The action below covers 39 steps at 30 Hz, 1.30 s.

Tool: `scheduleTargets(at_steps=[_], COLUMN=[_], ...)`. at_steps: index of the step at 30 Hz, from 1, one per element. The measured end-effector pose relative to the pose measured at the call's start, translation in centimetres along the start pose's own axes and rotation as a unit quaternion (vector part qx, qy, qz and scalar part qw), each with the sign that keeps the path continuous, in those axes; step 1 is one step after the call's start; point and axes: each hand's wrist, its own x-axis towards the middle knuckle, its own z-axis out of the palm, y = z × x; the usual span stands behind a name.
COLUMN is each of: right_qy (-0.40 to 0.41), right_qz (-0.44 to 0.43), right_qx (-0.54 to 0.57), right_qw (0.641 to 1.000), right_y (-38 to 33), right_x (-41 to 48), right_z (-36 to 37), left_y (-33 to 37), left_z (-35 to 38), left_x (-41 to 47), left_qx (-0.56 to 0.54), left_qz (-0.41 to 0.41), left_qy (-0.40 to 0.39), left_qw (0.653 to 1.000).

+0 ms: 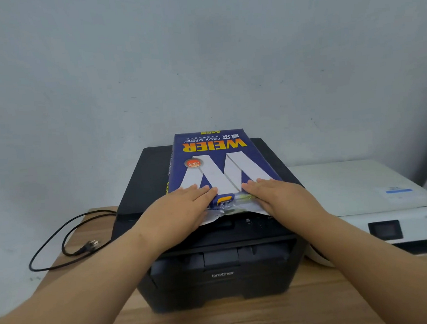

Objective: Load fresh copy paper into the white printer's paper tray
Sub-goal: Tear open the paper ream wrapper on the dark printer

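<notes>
Fingers straight and together, the left hand point(183, 209) and the right hand point(276, 195) lie flat, palms down, on the near end of a blue-wrapped rectangular ream of copy paper point(217, 159), gripping nothing. The ream lies on top of a black boxy plastic printer point(215, 275), its wrapper torn open at the near edge. Just beside it, to the right, stands a flat white plastic printer point(356, 192). Both printers sit on a light wooden counter point(243, 316), with a black looped power cable point(68, 237) to the left.
</notes>
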Motion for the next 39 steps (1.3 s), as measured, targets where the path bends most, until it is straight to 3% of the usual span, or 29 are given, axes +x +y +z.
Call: scheduleTargets(at_steps=[5,7,11,14,19,22,28,33,36,39], right_qy=[0.092,0.100,0.086,0.082,0.065,0.059,-0.052,-0.079,-0.056,0.028], right_qz=[0.028,-0.003,0.025,-0.015,-0.065,-0.045,0.001,-0.001,-0.034,-0.109], right_qx=[0.041,0.046,0.121,0.104,0.021,0.035,0.048,0.040,-0.026,-0.108], right_qw=[0.995,0.994,0.989,0.991,0.996,0.997,0.998,0.996,0.998,0.988], right_y=[-0.7,-1.1,-2.1,-1.6,-0.9,-0.9,-0.9,-0.8,-0.4,-0.1], right_x=[-0.7,-1.0,-1.1,-0.9,-0.3,0.6,2.3,2.9,2.5,2.0], right_z=[-0.5,-0.6,-1.5,-0.7,-0.4,-0.3,-1.4,-1.8,-1.3,-0.4], left_y=[0.2,0.1,-0.6,-0.8,0.0,0.3,-0.7,-0.9,-1.0,-1.2], left_z=[0.2,-0.3,-0.6,-0.3,0.1,-0.3,-0.5,-0.9,-0.6,0.2], left_x=[-0.5,-0.5,-0.2,0.1,0.7,1.1,2.2,2.5,2.4,2.2], left_qx=[-0.027,-0.037,-0.002,0.020,-0.033,-0.074,-0.086,-0.099,-0.067,0.012], left_qz=[0.018,0.032,0.059,0.054,-0.032,-0.059,-0.054,-0.049,-0.041,-0.011], left_qy=[0.058,0.083,0.061,0.045,0.056,0.076,0.006,-0.004,-0.017,0.001], left_qw=[0.998,0.995,0.996,0.997,0.997,0.993,0.995,0.994,0.997,1.000])
